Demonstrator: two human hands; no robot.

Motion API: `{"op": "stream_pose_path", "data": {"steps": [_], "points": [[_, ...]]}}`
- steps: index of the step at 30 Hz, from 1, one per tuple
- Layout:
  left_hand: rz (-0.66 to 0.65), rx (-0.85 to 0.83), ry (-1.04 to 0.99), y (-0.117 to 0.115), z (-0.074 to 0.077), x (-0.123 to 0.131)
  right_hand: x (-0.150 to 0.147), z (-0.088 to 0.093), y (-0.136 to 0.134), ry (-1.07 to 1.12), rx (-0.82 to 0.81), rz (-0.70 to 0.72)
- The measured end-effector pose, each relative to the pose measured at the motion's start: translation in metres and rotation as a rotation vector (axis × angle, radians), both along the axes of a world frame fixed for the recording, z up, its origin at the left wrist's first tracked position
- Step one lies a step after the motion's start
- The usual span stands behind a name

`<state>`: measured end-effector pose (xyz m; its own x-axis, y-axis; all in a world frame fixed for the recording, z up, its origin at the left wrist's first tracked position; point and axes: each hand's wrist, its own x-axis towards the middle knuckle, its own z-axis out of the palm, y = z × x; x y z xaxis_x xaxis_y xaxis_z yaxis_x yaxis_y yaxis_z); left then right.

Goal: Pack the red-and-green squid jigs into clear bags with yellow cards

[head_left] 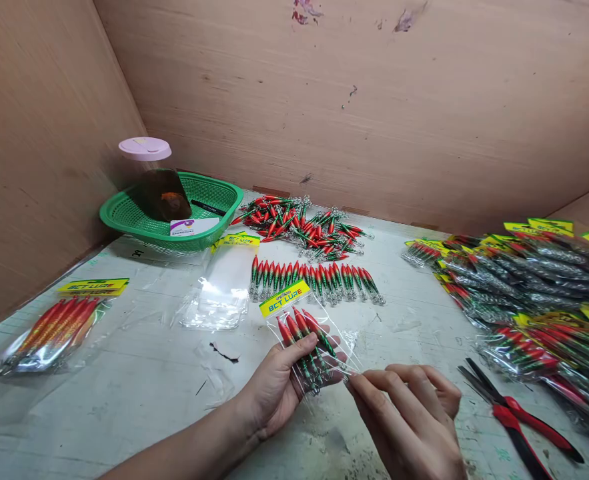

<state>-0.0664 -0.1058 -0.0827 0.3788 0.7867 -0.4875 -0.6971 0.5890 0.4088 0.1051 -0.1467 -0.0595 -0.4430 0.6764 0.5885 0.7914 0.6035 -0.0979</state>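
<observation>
My left hand (279, 387) holds a clear bag with a yellow label (285, 299), its thumb pressed over several red and green lures (304, 330) inside. At the bag's right edge, the fingertips of my right hand (409, 413) are pinched on the clear plastic. Just beyond the bag, a row of red and green lures (319, 280) lies side by side. Flat bags with yellow labels (219, 293) are stacked left of the row. A loose heap of lures (304, 223) lies behind it.
At the back left, a green basket (167, 240) holds a dark container with a pink lid (145, 149). A bag of orange lures (64, 327) lies left. Filled bags (539, 273) are piled right, behind red-handled pliers (517, 413). Wooden walls (364, 113) enclose the table.
</observation>
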Motion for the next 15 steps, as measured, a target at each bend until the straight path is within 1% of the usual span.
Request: {"op": "stream_pose_path", "data": {"steps": [3, 5, 8, 9, 10, 11, 12, 13, 15], "points": [[0.004, 0.015, 0.003, -0.001, 0.001, 0.001, -0.007, -0.002, 0.0, 0.049, 0.005, -0.004], [0.014, 0.005, 0.016, 0.0, 0.002, 0.001, -0.009, -0.001, 0.0, 0.075, 0.017, 0.03], [0.004, -0.046, 0.033, 0.001, 0.004, 0.0, 0.004, 0.001, 0.012, 0.153, -0.064, 0.112], [-0.006, -0.059, 0.035, 0.001, 0.005, 0.0, 0.014, 0.0, 0.021, 0.207, -0.099, 0.087], [-0.015, -0.066, 0.035, 0.001, 0.005, 0.0, 0.025, -0.002, 0.033, 0.262, -0.136, 0.032], [-0.021, -0.069, 0.034, 0.001, 0.005, 0.0, 0.038, -0.005, 0.048, 0.316, -0.144, -0.062], [-0.025, -0.065, 0.032, 0.001, 0.005, -0.001, 0.052, -0.01, 0.063, 0.31, -0.153, -0.177], [-0.027, -0.06, 0.029, 0.001, 0.004, -0.001, 0.065, -0.016, 0.08, 0.284, -0.18, -0.222], [-0.035, -0.05, 0.025, 0.0, 0.003, -0.001, 0.089, -0.029, 0.11, 0.237, -0.237, -0.247]]}}
